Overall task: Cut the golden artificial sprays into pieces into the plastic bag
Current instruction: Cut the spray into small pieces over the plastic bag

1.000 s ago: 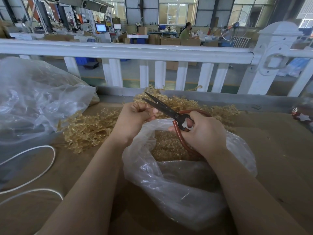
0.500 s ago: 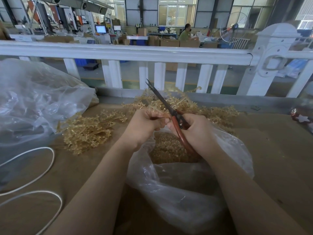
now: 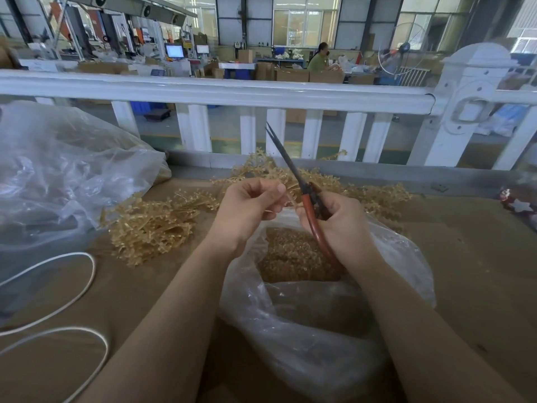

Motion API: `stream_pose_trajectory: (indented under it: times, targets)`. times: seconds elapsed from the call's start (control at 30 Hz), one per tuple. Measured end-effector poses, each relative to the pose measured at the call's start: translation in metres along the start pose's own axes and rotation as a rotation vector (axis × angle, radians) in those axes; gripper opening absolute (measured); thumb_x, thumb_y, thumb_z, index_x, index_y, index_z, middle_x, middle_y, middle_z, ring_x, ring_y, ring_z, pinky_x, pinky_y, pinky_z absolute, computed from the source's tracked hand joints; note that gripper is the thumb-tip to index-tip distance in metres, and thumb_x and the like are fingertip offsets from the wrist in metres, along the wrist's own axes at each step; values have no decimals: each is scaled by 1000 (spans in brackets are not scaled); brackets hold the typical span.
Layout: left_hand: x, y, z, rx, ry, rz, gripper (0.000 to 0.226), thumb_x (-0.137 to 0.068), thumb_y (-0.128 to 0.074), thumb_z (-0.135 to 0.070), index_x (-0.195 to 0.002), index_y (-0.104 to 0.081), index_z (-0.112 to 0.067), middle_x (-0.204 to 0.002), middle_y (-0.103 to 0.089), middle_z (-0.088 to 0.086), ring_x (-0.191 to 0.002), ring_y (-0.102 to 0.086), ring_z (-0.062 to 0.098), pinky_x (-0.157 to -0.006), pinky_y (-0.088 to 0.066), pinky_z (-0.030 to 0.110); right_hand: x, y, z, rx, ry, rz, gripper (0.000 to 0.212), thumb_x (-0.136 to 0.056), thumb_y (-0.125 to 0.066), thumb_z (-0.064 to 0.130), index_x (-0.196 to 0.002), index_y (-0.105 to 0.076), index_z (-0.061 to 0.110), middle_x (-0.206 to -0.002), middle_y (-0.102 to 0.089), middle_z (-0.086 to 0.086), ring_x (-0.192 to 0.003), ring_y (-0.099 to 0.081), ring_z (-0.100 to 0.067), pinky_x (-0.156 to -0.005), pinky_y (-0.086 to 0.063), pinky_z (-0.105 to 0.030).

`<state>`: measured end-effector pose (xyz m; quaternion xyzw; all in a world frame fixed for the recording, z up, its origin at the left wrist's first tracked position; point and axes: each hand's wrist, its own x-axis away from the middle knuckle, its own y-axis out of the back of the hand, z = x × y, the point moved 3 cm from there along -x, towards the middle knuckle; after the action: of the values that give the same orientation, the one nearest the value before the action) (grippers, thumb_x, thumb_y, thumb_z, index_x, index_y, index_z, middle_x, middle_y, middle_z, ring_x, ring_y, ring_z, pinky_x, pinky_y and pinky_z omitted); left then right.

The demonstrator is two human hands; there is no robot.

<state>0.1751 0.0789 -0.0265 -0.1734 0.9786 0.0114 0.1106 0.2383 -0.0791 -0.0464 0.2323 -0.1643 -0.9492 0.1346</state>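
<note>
Over the open clear plastic bag (image 3: 290, 338), my left hand (image 3: 250, 207) pinches a thin golden stem (image 3: 292, 199) between thumb and fingers. My right hand (image 3: 337, 225) grips red-handled scissors (image 3: 308, 205); the dark blades are nearly together and point up and away toward the fence. Cut golden pieces (image 3: 290, 254) fill the bottom of the bag. Uncut golden sprays (image 3: 151, 225) lie in a heap on the brown table left of my hands, with more of these sprays (image 3: 374, 196) behind the bag.
A big crumpled clear bag (image 3: 66, 175) sits at the left. White cord loops (image 3: 72, 301) lie at the front left. A white fence (image 3: 261, 91) runs along the table's far edge. A red ornament with a white star (image 3: 520, 205) lies at the right edge.
The scissors swung from pointing left with blades apart to pointing up and away with blades nearly together. My left hand moved slightly right and still pinches the stem.
</note>
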Motion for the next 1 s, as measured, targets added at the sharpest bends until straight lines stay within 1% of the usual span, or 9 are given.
stream_pose_trajectory:
  times: [0.07,0.17,0.3,0.37,0.43,0.5,0.7,0.83,1.0]
  targets:
    - [-1,1,1,27,19,-25,7,-93,-67,-12,-87,-66,-9,-71,-66,0,-64,-60,8,-64,-51,20,1,0,1,57,15,15,16,-83,-77,34,-80,-72,20,-69,-71,1,-64,-68,-21,-67,-59,-50]
    - [-2,2,1,56,51,-34,4,-91,-67,-8,-94,-66,-5,-72,-67,1,-63,-62,8,-61,-52,19,2,-1,2,101,23,32,18,-82,-75,40,-80,-71,22,-66,-70,6,-60,-67,-17,-63,-59,-50]
    - [-1,3,1,68,48,-67,6,-90,-68,-7,-84,-68,-9,-73,-68,3,-65,-62,10,-63,-52,19,1,-1,2,138,9,58,19,-81,-75,45,-82,-70,27,-69,-71,11,-60,-68,-12,-62,-61,-46]
    - [-1,5,1,99,53,-83,9,-91,-67,-6,-83,-69,-10,-74,-68,3,-66,-62,10,-65,-52,19,1,0,1,163,-4,61,36,-72,-69,65,-84,-68,31,-72,-70,16,-64,-68,-8,-64,-60,-42]
    - [-1,7,1,171,70,-89,11,-92,-65,-5,-83,-70,-11,-73,-67,1,-66,-62,8,-65,-51,19,2,0,1,248,9,58,57,-60,-59,85,-91,-64,38,-76,-68,21,-75,-65,-2,-68,-56,-32]
    - [-1,8,1,230,85,-88,13,-92,-64,-6,-82,-70,-12,-74,-66,0,-66,-60,8,-65,-51,19,3,1,0,345,26,55,78,-54,-46,99,-101,-60,38,-84,-65,22,-83,-63,-3,-71,-52,-31]
    - [1,6,0,221,79,-38,28,-94,-59,-4,-71,-65,-18,-68,-56,-4,-62,-51,6,-70,-46,20,2,3,-2,552,101,-1,83,-61,-35,100,-111,-53,37,-97,-59,22,-85,-56,-6,-59,-38,-23]
    - [1,7,1,264,108,-48,27,-95,-53,3,-74,-62,-12,-67,-58,-2,-63,-54,8,-70,-45,23,2,2,-2,646,121,-16,86,-62,-31,100,-109,-55,32,-94,-62,18,-79,-56,-8,-55,-37,-22]
    - [2,6,2,283,127,-13,25,-93,-53,2,-74,-62,-13,-67,-62,-1,-65,-57,9,-69,-45,25,3,3,3,696,178,-77,89,-64,-28,100,-108,-61,29,-91,-64,18,-73,-53,-5,-53,-29,-11]
